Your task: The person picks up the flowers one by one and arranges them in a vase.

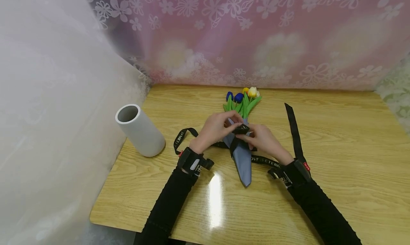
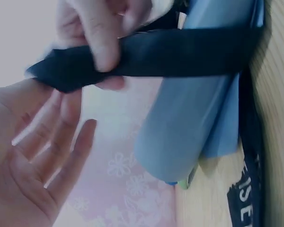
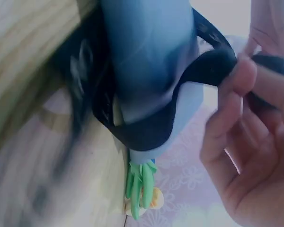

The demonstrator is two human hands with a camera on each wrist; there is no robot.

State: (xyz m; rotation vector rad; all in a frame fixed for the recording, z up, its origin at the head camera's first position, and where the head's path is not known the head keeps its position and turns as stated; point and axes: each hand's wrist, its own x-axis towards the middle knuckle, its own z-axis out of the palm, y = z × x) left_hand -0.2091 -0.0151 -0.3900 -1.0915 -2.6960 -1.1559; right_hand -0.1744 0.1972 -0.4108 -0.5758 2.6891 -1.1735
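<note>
A bouquet of blue, yellow and white tulips [image 1: 252, 92] with green leaves lies on the table, its stems in a blue-grey wrapper [image 1: 242, 163]. A black ribbon with white lettering [image 2: 189, 53] passes round the wrapper. My right hand [image 1: 264, 140] pinches the ribbon between thumb and index finger above the wrapper. At the ribbon's folded end is my left hand [image 1: 216, 128], thumb and index finger on it and the other fingers [image 2: 80, 142] loosely extended. In the right wrist view, the ribbon [image 3: 149, 130] forms a slack loop around the wrapper.
A white cylindrical vase [image 1: 141, 131] stands upright left of the bouquet. Ribbon tails spread across the wooden table [image 1: 346, 149] on both sides, one long tail [image 1: 294, 129] reaching toward the back right. Behind the table hangs a pink floral curtain [image 1: 224, 42].
</note>
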